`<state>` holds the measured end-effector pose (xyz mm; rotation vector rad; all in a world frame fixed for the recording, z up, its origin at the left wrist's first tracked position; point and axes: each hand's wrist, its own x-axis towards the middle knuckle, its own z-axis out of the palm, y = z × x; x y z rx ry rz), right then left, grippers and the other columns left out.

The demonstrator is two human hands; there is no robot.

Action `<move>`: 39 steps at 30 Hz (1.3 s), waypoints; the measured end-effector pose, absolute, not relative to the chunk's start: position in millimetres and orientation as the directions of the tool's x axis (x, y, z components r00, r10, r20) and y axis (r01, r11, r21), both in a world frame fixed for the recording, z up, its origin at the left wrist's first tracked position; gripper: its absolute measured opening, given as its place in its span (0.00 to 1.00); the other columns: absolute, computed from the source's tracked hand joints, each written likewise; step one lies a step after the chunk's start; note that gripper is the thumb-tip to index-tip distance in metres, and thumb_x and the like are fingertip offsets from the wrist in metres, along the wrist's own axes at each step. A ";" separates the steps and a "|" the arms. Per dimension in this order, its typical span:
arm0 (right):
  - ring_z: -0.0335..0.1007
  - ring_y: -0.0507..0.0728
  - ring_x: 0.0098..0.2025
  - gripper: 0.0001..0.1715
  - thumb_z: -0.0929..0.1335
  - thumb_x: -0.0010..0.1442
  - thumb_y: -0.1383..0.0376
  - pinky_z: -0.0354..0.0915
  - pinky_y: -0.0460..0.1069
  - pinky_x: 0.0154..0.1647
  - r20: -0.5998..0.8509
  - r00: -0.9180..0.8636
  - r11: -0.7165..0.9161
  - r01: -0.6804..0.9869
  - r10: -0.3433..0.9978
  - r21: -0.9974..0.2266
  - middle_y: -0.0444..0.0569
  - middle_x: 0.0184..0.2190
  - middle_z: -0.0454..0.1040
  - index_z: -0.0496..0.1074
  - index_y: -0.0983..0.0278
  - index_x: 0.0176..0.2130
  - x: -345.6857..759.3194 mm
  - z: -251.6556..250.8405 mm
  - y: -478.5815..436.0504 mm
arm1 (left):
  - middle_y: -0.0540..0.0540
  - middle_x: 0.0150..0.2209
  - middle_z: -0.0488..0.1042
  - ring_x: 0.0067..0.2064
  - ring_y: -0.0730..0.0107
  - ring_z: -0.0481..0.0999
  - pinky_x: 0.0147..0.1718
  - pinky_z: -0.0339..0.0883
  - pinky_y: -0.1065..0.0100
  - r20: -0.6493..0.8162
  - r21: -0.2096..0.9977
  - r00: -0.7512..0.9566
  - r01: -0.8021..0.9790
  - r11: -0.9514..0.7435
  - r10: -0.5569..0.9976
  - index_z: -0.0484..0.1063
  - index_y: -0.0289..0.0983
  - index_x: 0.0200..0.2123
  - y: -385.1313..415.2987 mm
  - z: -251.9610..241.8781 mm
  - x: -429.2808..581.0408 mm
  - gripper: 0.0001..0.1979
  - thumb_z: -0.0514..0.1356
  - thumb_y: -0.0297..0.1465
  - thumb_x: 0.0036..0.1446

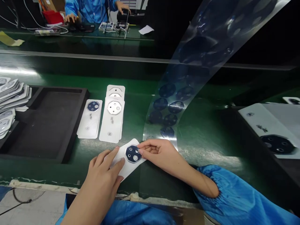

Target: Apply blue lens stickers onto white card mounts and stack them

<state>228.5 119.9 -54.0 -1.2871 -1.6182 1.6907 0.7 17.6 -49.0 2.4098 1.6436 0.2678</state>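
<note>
In front of me a white phone-back-shaped panel (127,171) lies tilted, with a dark blue octagonal sticker (131,154) around its camera holes. My left hand (104,172) grips the panel's lower left part, fingers resting across its face. With thumb and index finger pinched, my right hand (157,151) touches the sticker's right edge; the fingertips hide that contact. Beyond the right hand, a clear film strip (161,101) bearing several dark octagonal stickers rises to the upper right.
Left of the film lie a white panel with a dark sticker (90,122) and several overlapping panels (111,125) with bare camera areas. A black tray (53,122) and a panel stack (14,95) are farther left. At right, white panels (264,125) rest on a dark tray. Across the bench sits a person in blue (91,11).
</note>
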 end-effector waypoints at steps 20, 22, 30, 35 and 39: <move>0.68 0.66 0.38 0.18 0.60 0.72 0.65 0.72 0.58 0.32 0.324 -0.655 0.727 0.567 0.683 -0.387 0.60 0.40 0.67 0.74 0.71 0.50 224.9 -63.5 104.1 | 0.43 0.62 0.64 0.58 0.43 0.64 0.50 0.65 0.45 -0.160 0.291 0.141 0.952 -0.090 0.977 0.68 0.53 0.61 27.2 -40.3 20.8 0.32 0.62 0.32 0.51; 0.67 0.70 0.50 0.19 0.63 0.70 0.66 0.73 0.63 0.44 0.317 -0.712 0.775 0.524 0.626 -0.353 0.65 0.51 0.66 0.71 0.68 0.57 225.3 -64.7 105.7 | 0.41 0.58 0.66 0.57 0.44 0.65 0.50 0.65 0.47 -0.163 0.320 0.136 0.944 -0.078 0.977 0.69 0.53 0.60 30.8 -44.3 20.5 0.31 0.64 0.33 0.50; 0.42 0.71 0.70 0.40 0.62 0.75 0.50 0.54 0.69 0.67 0.119 -0.877 0.868 0.427 0.466 -0.255 0.57 0.70 0.44 0.48 0.70 0.72 223.4 -68.1 99.3 | 0.40 0.52 0.62 0.56 0.48 0.62 0.56 0.60 0.50 -0.153 0.506 0.110 0.863 -0.018 0.982 0.72 0.51 0.57 31.0 -46.7 19.7 0.29 0.65 0.36 0.48; 0.43 0.72 0.69 0.42 0.61 0.75 0.47 0.52 0.70 0.67 0.202 -0.871 0.892 0.418 0.448 -0.173 0.61 0.69 0.44 0.51 0.73 0.71 222.1 -81.4 101.2 | 0.39 0.51 0.61 0.55 0.46 0.61 0.54 0.60 0.50 -0.159 0.493 0.139 0.869 -0.043 0.978 0.73 0.49 0.56 32.5 -54.2 17.8 0.28 0.65 0.37 0.48; 0.44 0.75 0.69 0.43 0.60 0.74 0.46 0.56 0.74 0.63 0.215 -0.836 0.863 0.495 0.505 -0.105 0.64 0.68 0.44 0.53 0.77 0.70 222.2 -85.4 101.6 | 0.39 0.51 0.61 0.54 0.46 0.61 0.52 0.60 0.51 -0.149 0.473 0.150 0.879 -0.063 0.977 0.73 0.48 0.55 35.1 -63.0 14.5 0.29 0.67 0.39 0.47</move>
